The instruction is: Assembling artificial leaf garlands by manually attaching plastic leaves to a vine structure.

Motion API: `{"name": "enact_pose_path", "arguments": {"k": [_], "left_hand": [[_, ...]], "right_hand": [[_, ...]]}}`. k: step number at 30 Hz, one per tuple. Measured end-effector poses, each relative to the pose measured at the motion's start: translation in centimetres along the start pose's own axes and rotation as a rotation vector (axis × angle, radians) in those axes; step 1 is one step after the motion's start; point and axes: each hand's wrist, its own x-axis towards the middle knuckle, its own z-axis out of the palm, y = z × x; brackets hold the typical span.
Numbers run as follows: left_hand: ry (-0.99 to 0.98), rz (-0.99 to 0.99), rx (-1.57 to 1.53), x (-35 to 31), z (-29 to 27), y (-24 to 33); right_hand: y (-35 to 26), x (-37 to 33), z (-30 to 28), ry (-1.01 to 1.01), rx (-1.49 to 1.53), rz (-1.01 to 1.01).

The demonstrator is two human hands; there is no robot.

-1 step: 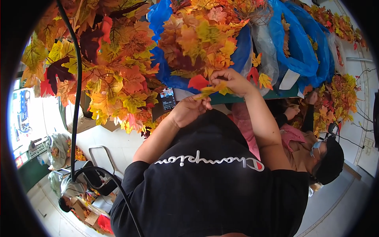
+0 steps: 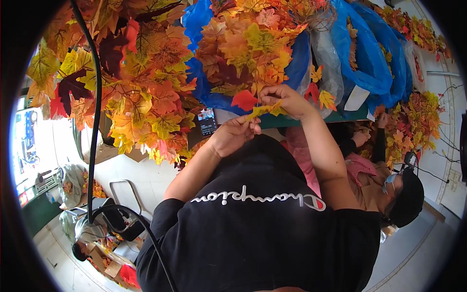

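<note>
In front of my chest, my left hand (image 2: 232,135) and my right hand (image 2: 286,101) are both closed, fingertips pinched. Between them lies a sprig of artificial maple leaves with a yellow leaf (image 2: 265,110), its thin stem partly hidden by my fingers. A red leaf (image 2: 244,100) sits just left of my right fingertips; whether it joins the same stem I cannot tell. Just beyond my hands, a heap of orange, yellow and dark red artificial leaves (image 2: 243,44) fills a blue plastic bag (image 2: 199,80).
Leaf garlands (image 2: 155,92) hang thickly at the left, next to a phone (image 2: 206,120). More blue bags (image 2: 360,73) and a white tag (image 2: 356,98) are at the right. A masked co-worker (image 2: 369,175) sits close on my right. A black cable (image 2: 96,121) runs down the left side.
The yellow leaf between my hands has shifted slightly, and the blurred leaves above it now look sharp. My hands stay almost in place.
</note>
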Motion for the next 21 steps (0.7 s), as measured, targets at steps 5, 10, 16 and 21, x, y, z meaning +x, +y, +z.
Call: {"name": "enact_pose_path", "arguments": {"k": [5, 10, 16, 21], "left_hand": [[0.092, 0.074, -0.024, 0.0, 0.5, 0.2], [0.371, 0.222, 0.284, 0.7, 1.4, -1.2], [0.371, 0.401, 0.583, 1.2, 1.7, -1.3], [0.223, 0.192, 0.425, 0.7, 2.8, 0.1]], "right_hand": [[1.1, 0.0, 1.7, 0.092, 0.016, -0.003], [0.1, -0.5, 2.0, 0.269, 0.055, 0.018], [-0.9, -1.1, 3.9, 0.245, -0.342, -0.008], [-1.6, -1.6, 0.5, 0.030, -0.382, -0.046]]}}
